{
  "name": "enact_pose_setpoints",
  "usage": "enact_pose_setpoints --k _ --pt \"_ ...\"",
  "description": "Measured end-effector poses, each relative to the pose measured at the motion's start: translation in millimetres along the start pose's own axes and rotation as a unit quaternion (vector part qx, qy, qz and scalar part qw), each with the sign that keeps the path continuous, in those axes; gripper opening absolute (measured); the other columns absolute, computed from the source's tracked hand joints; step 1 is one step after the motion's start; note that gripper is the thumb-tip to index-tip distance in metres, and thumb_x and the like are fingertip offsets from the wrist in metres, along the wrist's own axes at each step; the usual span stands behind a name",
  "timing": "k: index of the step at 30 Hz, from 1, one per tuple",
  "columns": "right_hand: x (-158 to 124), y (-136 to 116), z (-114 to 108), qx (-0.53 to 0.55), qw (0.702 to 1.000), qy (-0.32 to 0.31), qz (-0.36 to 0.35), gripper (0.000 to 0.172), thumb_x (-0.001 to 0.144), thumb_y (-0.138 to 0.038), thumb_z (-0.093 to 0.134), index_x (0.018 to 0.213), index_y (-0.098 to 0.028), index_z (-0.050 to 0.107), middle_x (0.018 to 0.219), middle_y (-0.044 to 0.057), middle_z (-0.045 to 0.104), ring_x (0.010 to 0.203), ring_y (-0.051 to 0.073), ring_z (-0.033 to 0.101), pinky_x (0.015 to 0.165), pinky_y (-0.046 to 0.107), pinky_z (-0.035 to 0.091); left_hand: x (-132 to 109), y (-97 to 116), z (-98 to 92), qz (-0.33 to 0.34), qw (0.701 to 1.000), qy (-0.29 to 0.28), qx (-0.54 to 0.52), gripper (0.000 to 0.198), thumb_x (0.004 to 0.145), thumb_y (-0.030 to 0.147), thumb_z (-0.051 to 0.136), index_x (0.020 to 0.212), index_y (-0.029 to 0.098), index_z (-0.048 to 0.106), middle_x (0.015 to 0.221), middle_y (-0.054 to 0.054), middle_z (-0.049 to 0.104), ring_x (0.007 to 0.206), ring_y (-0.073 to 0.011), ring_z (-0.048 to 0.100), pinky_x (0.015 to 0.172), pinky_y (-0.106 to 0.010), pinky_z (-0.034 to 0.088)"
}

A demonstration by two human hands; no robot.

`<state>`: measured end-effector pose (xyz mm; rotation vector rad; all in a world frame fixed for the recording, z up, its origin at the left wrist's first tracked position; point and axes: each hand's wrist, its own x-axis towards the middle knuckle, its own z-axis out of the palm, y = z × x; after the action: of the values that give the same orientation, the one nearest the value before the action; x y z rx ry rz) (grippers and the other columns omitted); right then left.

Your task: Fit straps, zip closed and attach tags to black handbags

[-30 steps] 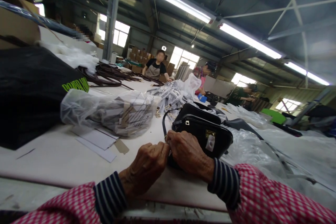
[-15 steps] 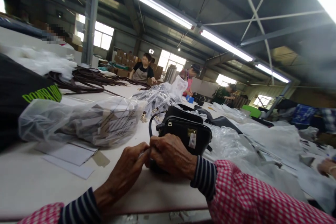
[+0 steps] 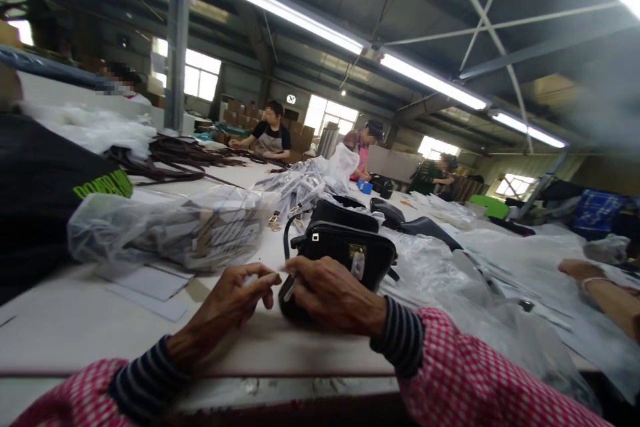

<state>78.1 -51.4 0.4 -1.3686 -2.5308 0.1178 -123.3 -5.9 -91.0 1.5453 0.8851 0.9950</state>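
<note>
A small black handbag (image 3: 330,248) stands upright on the white table in front of me, with a gold lock plate and a clear plastic wrapped tab on its front. My right hand (image 3: 335,295) lies across the bag's lower left front, its thumb and fingers bent together around a thin pale strip that I cannot identify. Just left of the bag, my left hand (image 3: 233,303) is apart from it, thumb and forefinger pinched. Something small and whitish shows in that hand, too unclear to name. Part of the bag's lower front is hidden behind my right hand.
Left lie a plastic-wrapped bundle (image 3: 215,230), white cards (image 3: 147,280) and a black bag with green lettering (image 3: 45,193). Clear plastic sheets (image 3: 430,273) spread right, where another person's hand (image 3: 583,270) reaches in. Wrapped straps (image 3: 300,180) pile behind; co-workers stand farther back.
My hands, together at the bag's side before, have come apart; the left has moved left and down. Another person's hand at the right has come further into view.
</note>
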Motion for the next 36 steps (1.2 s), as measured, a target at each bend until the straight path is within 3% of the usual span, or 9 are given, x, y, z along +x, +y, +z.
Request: enact_pose_setpoints --k 4,8,12,15,18,26,28,32,36 --pt "-33.1 15.4 -4.0 0.128 0.987 0.080 0.051 0.034 0.099 -0.023 0.052 0.132 -0.022 0.062 0.067 -0.004 0.066 0.058 0.012 0.060 0.063 0.024 0.040 -12.3 4.4 -11.6 -0.023 0.996 0.090 -0.007 0.045 0.086 0.058 0.068 0.095 0.014 0.068 0.069 -0.001 0.065 0.041 -0.0049 0.036 0.039 -0.017 0.023" --pt "-40.7 27.7 7.5 0.135 0.981 0.138 0.037 0.022 0.101 -0.024 0.052 0.109 -0.021 0.072 0.069 -0.002 0.067 0.061 0.012 0.062 0.063 0.023 0.040 -26.0 5.2 -7.5 -0.015 0.992 0.120 -0.030 0.048 0.086 0.060 0.068 0.099 0.014 0.067 0.073 -0.002 0.068 0.039 -0.0046 0.036 0.038 -0.018 0.023" --pt "-37.8 24.6 17.7 0.115 0.979 0.170 0.011 0.015 0.095 -0.025 0.065 0.083 -0.019 0.071 0.069 -0.001 0.068 0.062 0.011 0.062 0.061 0.022 0.038 -28.7 8.6 8.0 -0.025 0.992 0.125 -0.017 0.049 0.087 0.062 0.063 0.098 0.015 0.068 0.071 -0.001 0.068 0.037 -0.0060 0.035 0.038 -0.021 0.021" --pt "-41.7 22.1 25.6 0.124 0.975 0.184 0.022 0.022 0.090 -0.030 0.073 0.073 -0.018 0.067 0.062 -0.003 0.065 0.053 0.010 0.056 0.054 0.021 0.035 -19.7 12.7 17.0 -0.013 0.991 0.113 0.073 0.045 0.086 0.061 0.065 0.098 0.017 0.070 0.066 0.000 0.067 0.045 -0.0110 0.047 0.046 -0.024 0.032" --pt "-48.4 23.5 36.3 0.143 0.972 0.184 0.039 0.031 0.090 -0.036 0.072 0.067 -0.018 0.063 0.057 -0.004 0.060 0.050 0.009 0.052 0.050 0.021 0.032 -6.1 17.2 21.3 0.039 0.972 0.111 0.205 0.037 0.092 0.054 0.063 0.095 0.018 0.072 0.067 -0.002 0.068 0.066 -0.0173 0.061 0.066 -0.028 0.041" --pt "-62.3 19.7 56.0 0.182 0.971 0.142 0.066 0.033 0.092 -0.035 0.066 0.064 -0.017 0.061 0.055 -0.004 0.054 0.051 0.008 0.048 0.051 0.019 0.033 10.1 13.2 24.4 0.107 0.900 0.061 0.419 0.030 0.101 0.036 0.046 0.092 0.019 0.069 0.080 -0.006 0.069 0.077 -0.0227 0.063 0.068 -0.032 0.031" --pt "-63.2 17.3 57.0 0.178 0.972 0.139 0.061 0.032 0.091 -0.033 0.067 0.065 -0.017 0.062 0.057 -0.004 0.056 0.052 0.008 0.049 0.052 0.019 0.034 12.9 10.8 23.5 0.122 0.910 0.059 0.392 0.032 0.100 0.033 0.046 0.080 0.017 0.065 0.071 -0.004 0.064 0.070 -0.0190 0.059 0.066 -0.030 0.029" --pt "-64.6 16.6 58.1 0.181 0.973 0.125 0.064 0.031 0.092 -0.033 0.066 0.066 -0.017 0.062 0.058 -0.004 0.057 0.052 0.008 0.050 0.053 0.020 0.034 15.6 10.1 17.3 0.102 0.975 0.008 0.197 0.034 0.094 0.036 0.056 0.068 0.015 0.064 0.058 0.000 0.057 0.059 -0.0124 0.053 0.060 -0.025 0.033" --pt "-73.3 23.1 60.8 0.192 0.972 0.101 0.089 0.033 0.094 -0.038 0.064 0.069 -0.017 0.063 0.060 -0.003 0.058 0.055 0.009 0.052 0.054 0.021 0.036 4.5 11.3 6.2 0.014 0.999 -0.003 0.047 0.043 0.091 0.055 0.060 0.086 0.014 0.071 0.057 -0.001 0.061 0.047 -0.0095 0.046 0.048 -0.021 0.029"
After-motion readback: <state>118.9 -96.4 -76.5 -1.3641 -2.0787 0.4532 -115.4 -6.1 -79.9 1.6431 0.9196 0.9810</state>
